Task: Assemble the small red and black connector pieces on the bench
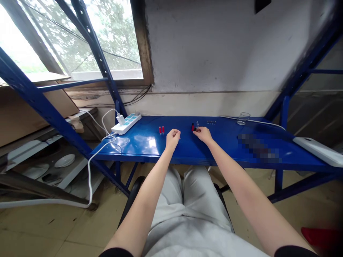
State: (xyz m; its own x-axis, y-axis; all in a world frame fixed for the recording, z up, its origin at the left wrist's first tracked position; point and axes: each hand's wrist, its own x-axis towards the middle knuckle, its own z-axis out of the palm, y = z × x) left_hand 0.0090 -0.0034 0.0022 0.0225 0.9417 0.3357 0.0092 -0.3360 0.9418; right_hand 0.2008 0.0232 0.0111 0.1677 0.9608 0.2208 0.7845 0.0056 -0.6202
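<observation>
My left hand point(173, 138) hovers over the front half of the blue table, its fingers curled closed; whatever they hold, if anything, is hidden. To its left, two small red tubes point(161, 130) stand side by side. My right hand point(203, 135) is low over the tabletop with thumb and fingers pinched together. Right at its fingertips is a small red and black piece point(192, 127); I cannot tell whether it is gripped or only touched. Just behind those fingers are small clear pieces point(197, 124). Farther right, several tiny pieces point(211, 122) sit in a row.
A white power strip point(128, 123) with a plug and cables occupies the table's left end. Toward the right are a clear glass point(243, 118), a pixelated dark object point(257, 147) and a white flat case point(318, 150). Blue metal uprights point(92, 39) frame both sides.
</observation>
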